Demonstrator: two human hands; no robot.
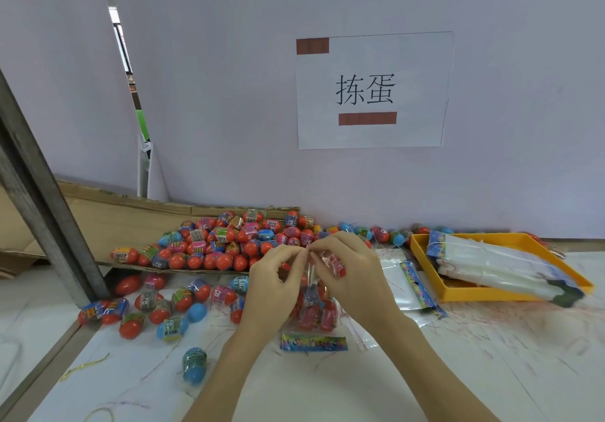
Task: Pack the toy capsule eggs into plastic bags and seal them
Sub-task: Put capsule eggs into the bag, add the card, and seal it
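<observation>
Clear plastic fills the centre of the frame: a transparent bag with a colourful printed header strip (313,304) stands between two bare hands, its header lying on the table at lower centre and several red and pink capsule eggs showing through its film. The left hand (274,277) sits left of the bag mouth with its fingers curled, thumb and forefinger pinching the top edge of the film. The right hand (348,271) mirrors it just to the right, fingers likewise curled and pinching the same edge, so the fingertips of both hands almost meet at the bag's mouth.

At the far left a grey metal post (49,199) slants down to the white tabletop (474,372). Right of it a flattened sheet of brown cardboard (108,212) carries a heap of red, blue and pink plastic capsule eggs (226,241), and more loose eggs lie scattered on the table below it, a blue one (194,365) nearest the lower edge. Right of the hands lies a flat empty clear bag with a printed strip (404,286), and beyond it a yellow plastic tray (491,294) holding a bundle of empty bags (491,259). Behind everything rises a pale lilac wall with a white paper sign bearing black characters (373,89) in the upper right.
</observation>
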